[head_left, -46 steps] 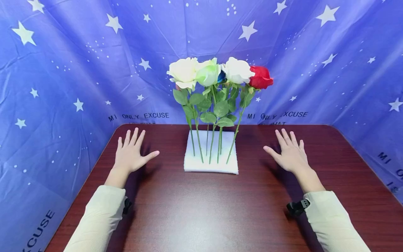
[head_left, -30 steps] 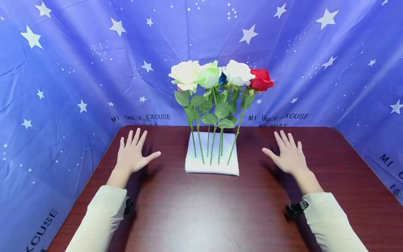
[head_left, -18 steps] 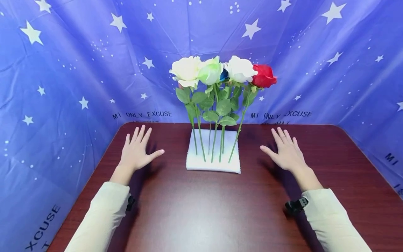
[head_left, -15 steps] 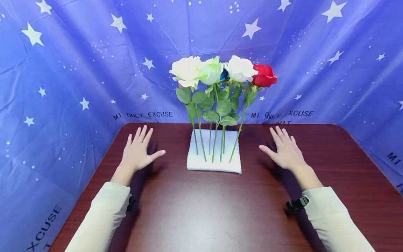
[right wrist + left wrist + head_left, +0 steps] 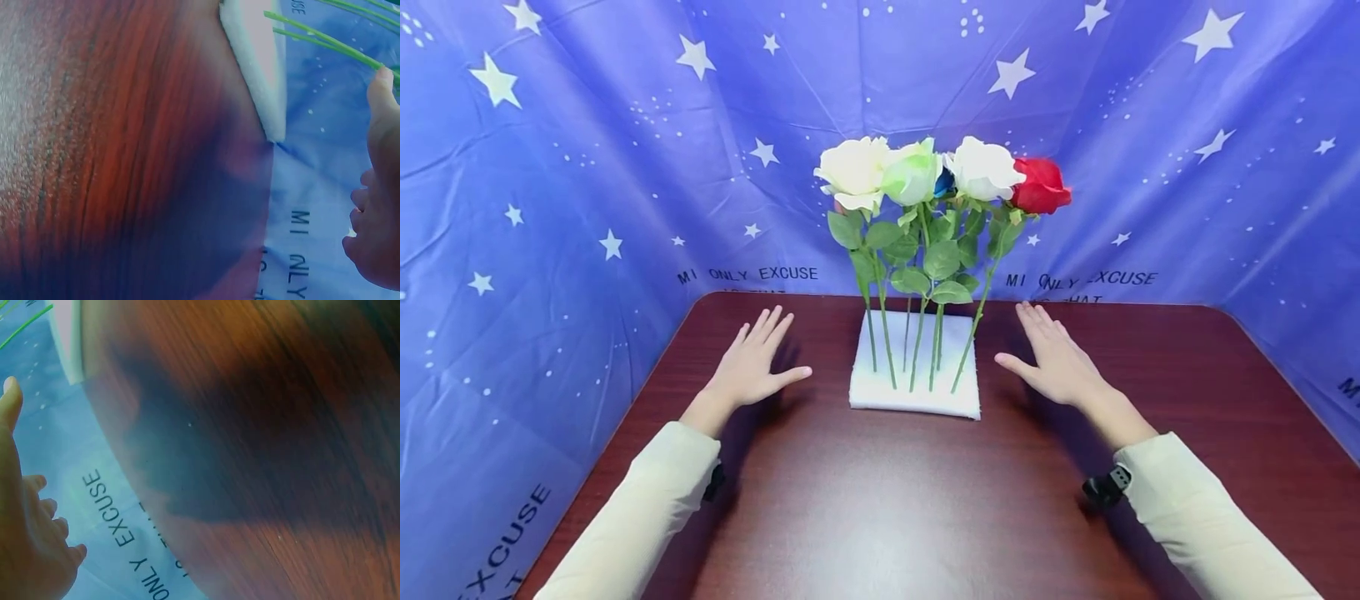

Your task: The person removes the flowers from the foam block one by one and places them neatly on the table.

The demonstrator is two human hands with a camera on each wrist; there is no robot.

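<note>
L hand (image 5: 748, 367): fingers released, straight & spread, nothing held; thumb twd the centre. Mid, L to R: cream rose (image 5: 853, 175), green-white rose (image 5: 912, 175), blue rose (image 5: 945, 182) (mostly hidden), white rose (image 5: 983, 169), red rose (image 5: 1042, 186). Their stems (image 5: 917, 350) stand in a white foam pad (image 5: 868, 396) twd back of worktop (image 5: 880, 500); red's leans R. R hand (image 5: 1060, 362): also released, fingers extended, thumb just beside pad, not touching per head view. Step, I'd judge: hands poised either side, flowers not yet gripped; next move wd prob. call for one hand reaching in & pinching a single stem w/o knocking neighbours, other steadying pad if req'd. Edges/room: worktop's L edge near L hand, modest gap betw. that hand & pad; behind pad, far edge & star curtain (image 5: 647, 167) close, so tight; front wide open; R gap narrower, R edge further off.
</note>
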